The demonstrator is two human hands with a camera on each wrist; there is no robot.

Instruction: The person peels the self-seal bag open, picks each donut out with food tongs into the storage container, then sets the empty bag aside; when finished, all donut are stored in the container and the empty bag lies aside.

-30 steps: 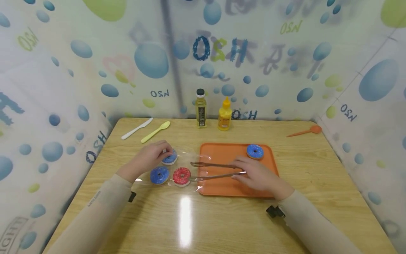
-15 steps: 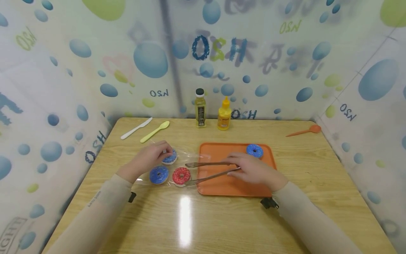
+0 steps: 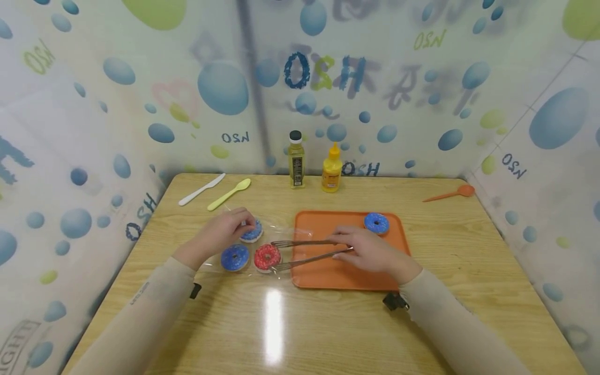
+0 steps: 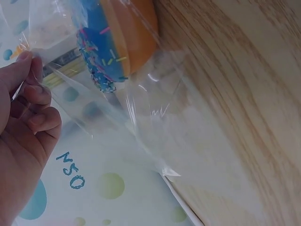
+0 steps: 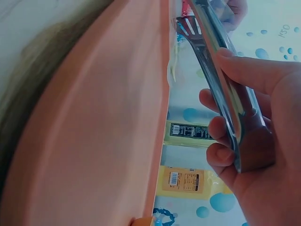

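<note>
My left hand (image 3: 229, 229) pinches the edge of a clear plastic bag (image 4: 155, 113) between thumb and fingertips, best seen in the left wrist view. In or under the film lie a blue donut (image 3: 235, 258), a second blue donut (image 3: 253, 232) partly hidden by the hand, and a red sprinkled donut (image 3: 267, 257). My right hand (image 3: 375, 252) grips metal tongs (image 5: 230, 94) by their arms. The slotted tips are spread, one at the upper right and one at the lower right of the red donut.
An orange tray (image 3: 323, 278) bears another blue donut (image 3: 376, 223) at its back right. An oil bottle (image 3: 296, 161) and a yellow squeeze bottle (image 3: 332, 169) stand at the back. A white knife (image 3: 201, 190) and yellow spoon (image 3: 228, 195) lie back left, an orange spoon (image 3: 450, 193) back right.
My right hand has moved left with the tongs, bringing their tips to the red donut, which has shifted slightly up and left. My left hand has stayed in place.
</note>
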